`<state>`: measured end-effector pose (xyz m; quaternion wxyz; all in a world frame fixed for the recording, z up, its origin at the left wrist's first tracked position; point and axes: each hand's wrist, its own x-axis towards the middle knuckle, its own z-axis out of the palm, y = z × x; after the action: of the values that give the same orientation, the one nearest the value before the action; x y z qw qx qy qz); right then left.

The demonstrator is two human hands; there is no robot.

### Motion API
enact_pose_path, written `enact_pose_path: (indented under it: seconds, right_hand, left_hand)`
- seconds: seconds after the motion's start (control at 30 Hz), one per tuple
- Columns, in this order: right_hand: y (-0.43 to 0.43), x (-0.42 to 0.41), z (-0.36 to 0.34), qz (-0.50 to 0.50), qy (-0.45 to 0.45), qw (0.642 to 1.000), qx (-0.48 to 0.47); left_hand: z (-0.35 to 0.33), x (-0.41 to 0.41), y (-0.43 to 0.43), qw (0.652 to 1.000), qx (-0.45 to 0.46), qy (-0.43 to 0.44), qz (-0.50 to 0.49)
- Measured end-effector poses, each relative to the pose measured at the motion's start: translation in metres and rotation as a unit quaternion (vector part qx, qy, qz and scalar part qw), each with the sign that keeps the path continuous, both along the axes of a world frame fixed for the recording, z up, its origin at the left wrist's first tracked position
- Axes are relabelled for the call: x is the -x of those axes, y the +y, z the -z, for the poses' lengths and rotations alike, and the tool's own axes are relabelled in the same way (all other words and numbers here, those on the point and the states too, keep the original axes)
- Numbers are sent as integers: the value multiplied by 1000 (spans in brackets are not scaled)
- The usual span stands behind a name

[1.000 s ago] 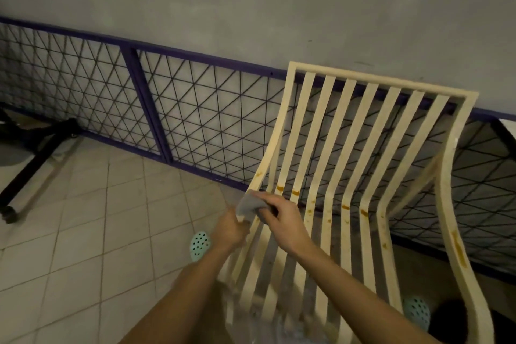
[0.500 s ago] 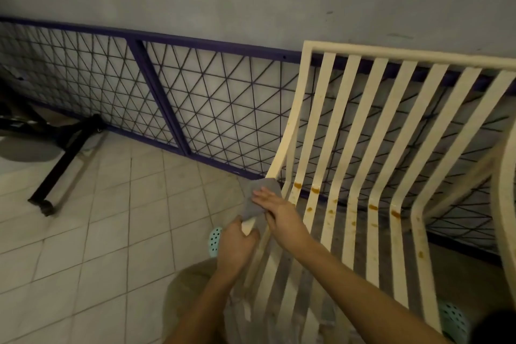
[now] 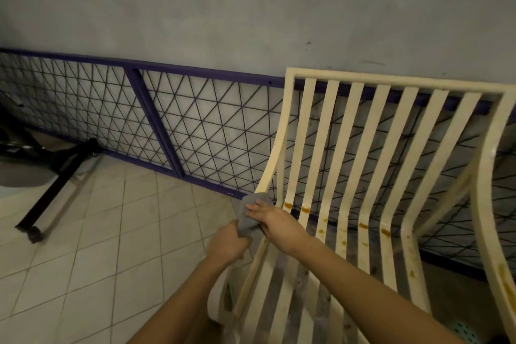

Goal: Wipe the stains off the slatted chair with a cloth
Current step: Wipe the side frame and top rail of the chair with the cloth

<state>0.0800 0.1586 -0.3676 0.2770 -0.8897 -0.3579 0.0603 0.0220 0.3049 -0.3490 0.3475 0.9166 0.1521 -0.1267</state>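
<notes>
Right, starting at the grips: the left hand (image 3: pixel 227 241) is curled round the lower tail of the grey cloth (image 3: pixel 250 218) and pulls it down, I judge to hold the fabric taut so it does not bunch. The right hand (image 3: pixel 275 222) lies over the upper part of the cloth, its fingers (image 3: pixel 255 207) stretched across it. The thumb is hidden, so I cannot tell whether that grip pinches or only presses.

The cloth sits wrapped on the side rail (image 3: pixel 272 165) of the slatted chair (image 3: pixel 391 77), right at the bend where back meets seat. That placement makes sense, because the orange-brown stains (image 3: pixel 289 205) begin on the very next slat and run in a band across the bend. More blotches trail down the seat slats, and a long streak (image 3: pixel 506 285) marks the far rail. As I read it, the wiping has barely begun, with nearly every mark untouched.

Further out, the chair leans back toward a purple-framed mesh panel (image 3: pixel 209 126) against the grey wall (image 3: pixel 251 8). Pale floor tiles (image 3: pixel 111 232) spread beside it, and a black stand (image 3: pixel 53 184) rests on them well apart.
</notes>
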Motion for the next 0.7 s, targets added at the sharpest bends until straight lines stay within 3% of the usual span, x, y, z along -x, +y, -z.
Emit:
enact_pose_path:
  seconds: [0.13,0.33,0.5,0.7]
  right_hand:
    - [4,-17,1,14,-11,1000,-6]
    - [-13,-50,22,37,-49,998,-2]
    - [14,-20,30,133,93,970,-182]
    - [23,44,23,113,134,961,-215]
  left_hand:
    - [0,-35,-6,998,22,-29,45]
    - [20,-50,-2,991,97,-92,0]
    - [15,-45,-2,976,150,-152,-43]
    - [9,-42,2,934,245,-223,-133]
